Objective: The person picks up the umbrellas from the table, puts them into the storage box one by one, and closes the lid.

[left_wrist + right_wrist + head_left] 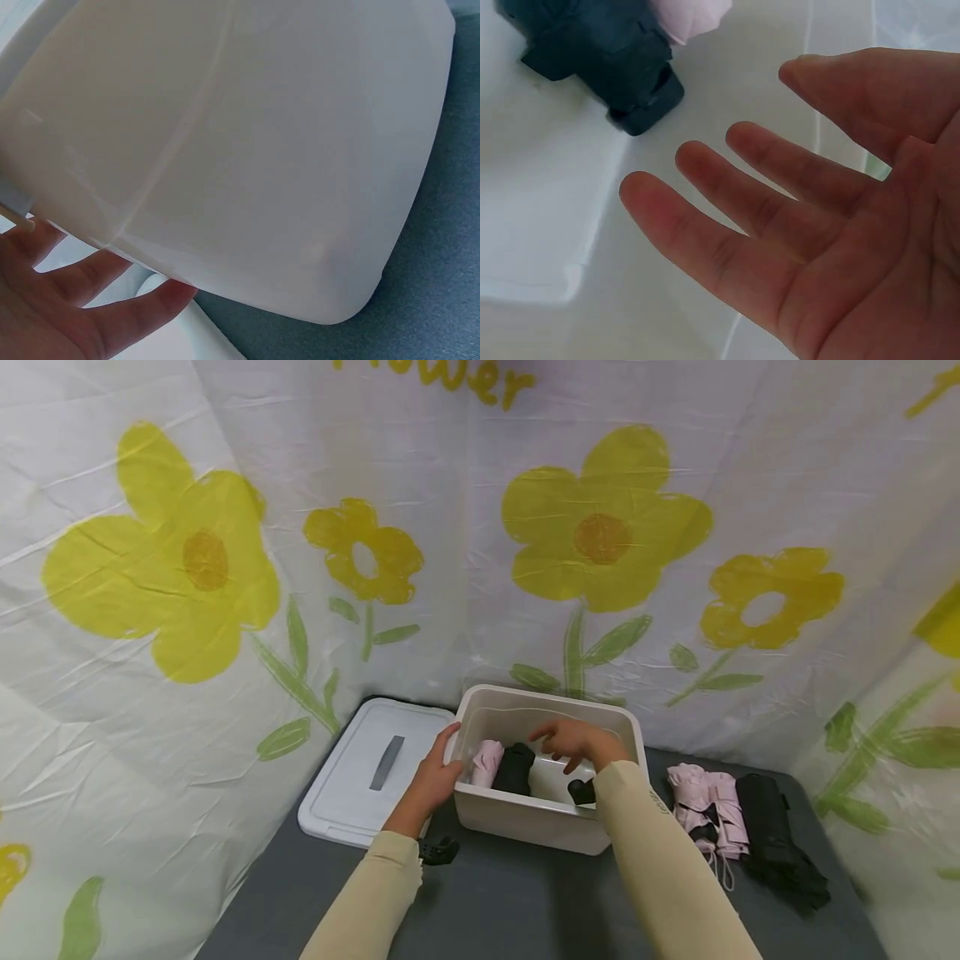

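A white plastic storage bin [525, 822] stands on the dark table. Inside, at its left end, lie a rolled pink bundle [487, 762] and a black one beside it [514, 770]; the black one looks like a folded umbrella. My left hand [437, 777] rests against the bin's left side near the front corner, its fingers [142, 315] fairly straight along the outer wall. My right hand [573, 742] is over the inside of the bin, fingers spread and holding nothing. In the right wrist view the black bundle [611, 56] lies apart from the fingertips [641, 191].
Left of the bin lies a white lid [341, 777] with a grey handle. On the table's right are pink rolled bundles [712, 806] with white cords and a black bundle [772, 827]. A flower-printed sheet [465, 635] hangs behind the table.
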### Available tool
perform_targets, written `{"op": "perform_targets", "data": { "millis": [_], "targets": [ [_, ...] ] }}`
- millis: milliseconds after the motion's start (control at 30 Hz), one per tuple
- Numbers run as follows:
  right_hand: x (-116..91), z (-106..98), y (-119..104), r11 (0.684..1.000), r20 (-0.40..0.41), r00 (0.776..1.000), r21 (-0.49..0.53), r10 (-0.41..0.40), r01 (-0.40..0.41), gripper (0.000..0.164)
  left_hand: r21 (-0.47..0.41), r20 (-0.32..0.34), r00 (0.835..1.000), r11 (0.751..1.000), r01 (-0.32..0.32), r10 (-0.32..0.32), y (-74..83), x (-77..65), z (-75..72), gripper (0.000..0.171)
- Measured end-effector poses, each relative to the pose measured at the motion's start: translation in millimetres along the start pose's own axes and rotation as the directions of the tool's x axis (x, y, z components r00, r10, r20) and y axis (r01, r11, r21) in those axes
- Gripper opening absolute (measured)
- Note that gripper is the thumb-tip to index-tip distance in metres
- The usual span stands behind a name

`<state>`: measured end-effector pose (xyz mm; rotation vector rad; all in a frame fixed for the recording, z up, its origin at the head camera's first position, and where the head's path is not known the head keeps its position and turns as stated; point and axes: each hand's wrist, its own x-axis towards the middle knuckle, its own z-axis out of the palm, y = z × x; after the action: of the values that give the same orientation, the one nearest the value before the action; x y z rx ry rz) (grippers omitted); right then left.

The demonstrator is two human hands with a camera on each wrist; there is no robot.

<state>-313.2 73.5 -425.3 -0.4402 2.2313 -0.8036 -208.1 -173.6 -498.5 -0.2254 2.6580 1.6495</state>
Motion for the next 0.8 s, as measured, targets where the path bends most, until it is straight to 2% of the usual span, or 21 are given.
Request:
{"op": "perform_targets", "data": {
  "millis": [133,500,800],
  "targets": [
    [-5.3,-2.4,-3.2,0.999,-0.008,1.000,-0.036,-0.022,0.022,0.047,-0.002,0.003,1.000,1.000,0.001,-0.001,-1.9,1.0,-0.7,0.066],
    [-25.1,-7.9,-9.1,0.974,-0.057,0.985,-0.166,-0.163,0.152,0.043,-0.007,0.006,1.000,1.000,0.002,-0.002,-1.6,0.1,-0.4,0.066],
    [-48.1,-11.9,-2.5,0.936,-0.123,0.950,-0.249,-0.286,0.250,0.041,-0.017,0.005,1.000,1.000,-0.011,0.011,-0.5,0.3,0.7,0.066]
  ]
}}
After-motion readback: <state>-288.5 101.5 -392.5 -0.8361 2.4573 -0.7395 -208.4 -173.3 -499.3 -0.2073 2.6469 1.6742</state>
